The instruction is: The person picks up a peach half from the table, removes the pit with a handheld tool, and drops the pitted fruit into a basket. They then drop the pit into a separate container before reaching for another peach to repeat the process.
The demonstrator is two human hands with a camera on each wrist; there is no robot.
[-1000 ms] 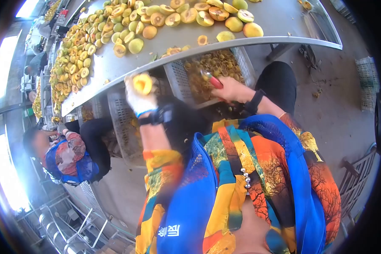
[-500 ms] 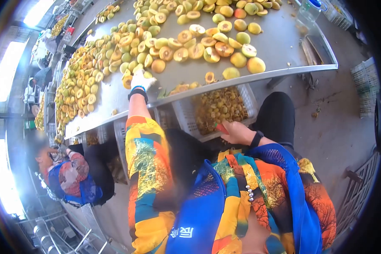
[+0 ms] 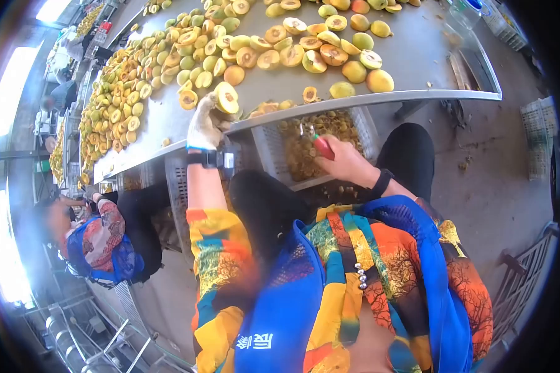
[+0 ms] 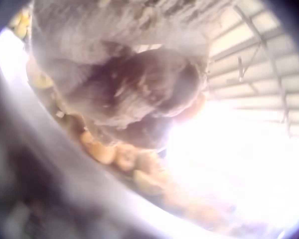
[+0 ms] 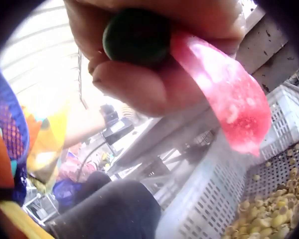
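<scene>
In the head view my left hand point(image 3: 205, 126), in a pale work glove, holds a halved yellow peach point(image 3: 226, 97) at the near edge of the metal table, its cut face with the stone turned up. The left wrist view shows the gloved fingers point(image 4: 154, 84) curled, dark with dirt; the peach is mostly hidden there. My bare right hand point(image 3: 348, 163) grips a red-handled tool point(image 3: 323, 147) with a green collar and a small metal tip, over a crate. Up close, the red handle point(image 5: 229, 92) sticks out of the curled right fingers.
Many peach halves point(image 3: 162, 71) lie across the metal table point(image 3: 417, 68). Beneath its edge stands a white perforated crate point(image 3: 270, 149) full of small fruit pieces. Another person point(image 3: 106, 236) sits at the left. Stacked crates point(image 3: 538, 137) stand at the far right.
The left hand let go of an earlier peach piece, reached onto the table among the halves, and has drawn back to the edge holding a half. The right hand's tool has tilted upward.
</scene>
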